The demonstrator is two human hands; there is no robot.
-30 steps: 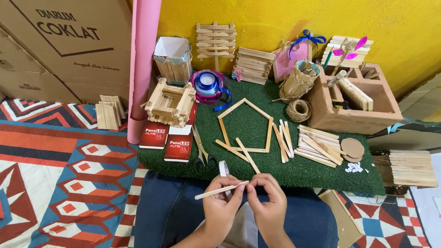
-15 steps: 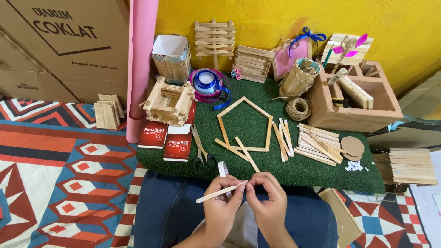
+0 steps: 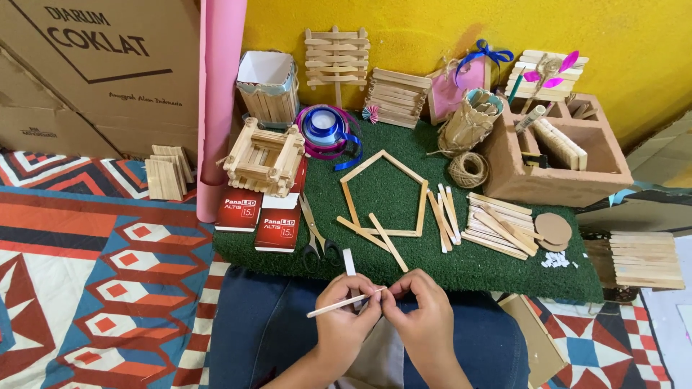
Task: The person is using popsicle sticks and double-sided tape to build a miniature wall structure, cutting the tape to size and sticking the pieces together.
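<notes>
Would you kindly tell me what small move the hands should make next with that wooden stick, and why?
Probably carry the wooden stick forward to the open stick frame on the green mat. Both the left hand and the right hand pinch it above the lap, apart from the frame, where loose sticks lie.

Single head-worn view, looking steeply down from above the person's lap.
Faces forward toward the yellow wall (image 3: 447,29); both hands close at the bottom edge, green mat (image 3: 404,180) mid-frame, patterned rug (image 3: 94,274) at left. No second view to overlap.
</notes>
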